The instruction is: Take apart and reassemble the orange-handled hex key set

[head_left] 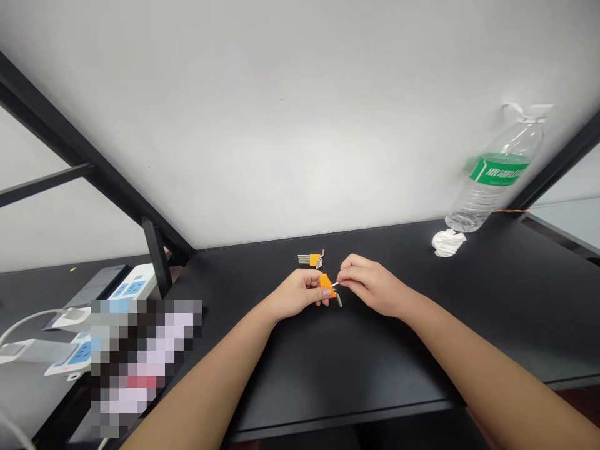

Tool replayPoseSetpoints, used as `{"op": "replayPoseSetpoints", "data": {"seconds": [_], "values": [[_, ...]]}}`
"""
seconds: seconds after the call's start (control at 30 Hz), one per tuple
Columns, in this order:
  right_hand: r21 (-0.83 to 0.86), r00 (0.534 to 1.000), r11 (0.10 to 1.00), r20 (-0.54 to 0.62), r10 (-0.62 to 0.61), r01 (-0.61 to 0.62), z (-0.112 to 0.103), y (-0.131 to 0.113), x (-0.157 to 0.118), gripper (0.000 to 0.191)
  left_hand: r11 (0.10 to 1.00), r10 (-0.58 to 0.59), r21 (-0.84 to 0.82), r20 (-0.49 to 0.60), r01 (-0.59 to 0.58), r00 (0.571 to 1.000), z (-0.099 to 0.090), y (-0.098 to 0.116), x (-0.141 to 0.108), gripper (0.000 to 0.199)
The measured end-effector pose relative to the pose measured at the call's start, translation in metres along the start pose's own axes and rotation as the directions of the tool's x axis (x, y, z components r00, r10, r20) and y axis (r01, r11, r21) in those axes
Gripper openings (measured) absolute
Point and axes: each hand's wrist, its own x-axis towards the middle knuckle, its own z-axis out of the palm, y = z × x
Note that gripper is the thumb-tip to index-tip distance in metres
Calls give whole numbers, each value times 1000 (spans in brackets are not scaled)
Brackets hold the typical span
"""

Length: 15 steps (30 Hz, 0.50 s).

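Note:
My left hand (pixel 304 292) pinches an orange holder (pixel 327 285) above the black table. A bent metal hex key (pixel 339 300) sticks out at the holder's lower right. Close on its right, my right hand (pixel 368 284) has its fingertips closed on a thin metal key (pixel 334 285), whose far end meets the holder. Just behind my left hand, a second orange holder (pixel 315 260) lies on the table with several hex keys in it.
On the black table (pixel 375 369), a clear bottle with a green label (pixel 499 169) stands at the back right beside a crumpled white tissue (pixel 449 242). White power strips (pixel 134 287) and cables lie at the left, near a blurred patch and a black frame.

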Motion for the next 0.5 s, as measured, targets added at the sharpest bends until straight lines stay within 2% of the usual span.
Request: {"op": "replayPoseSetpoints", "data": {"seconds": [0.13, 0.23, 0.4, 0.5], "values": [[113, 996, 993, -82, 44, -34, 10, -7, 2, 16, 997, 25, -72, 13, -24, 1000, 1, 0, 0, 27], [174, 986, 984, -155, 66, -39, 12, -12, 3, 24, 994, 40, -99, 23, -38, 999, 3, -1, 1, 28], [244, 999, 970, -47, 14, -2, 16, -24, 3, 34, 991, 57, -123, 27, -53, 998, 7, -3, 3, 28], [360, 999, 932, -4, 49, -44, 23, -25, 5, 35, 985, 78, -159, 23, -73, 997, 9, -3, 4, 27]]}}
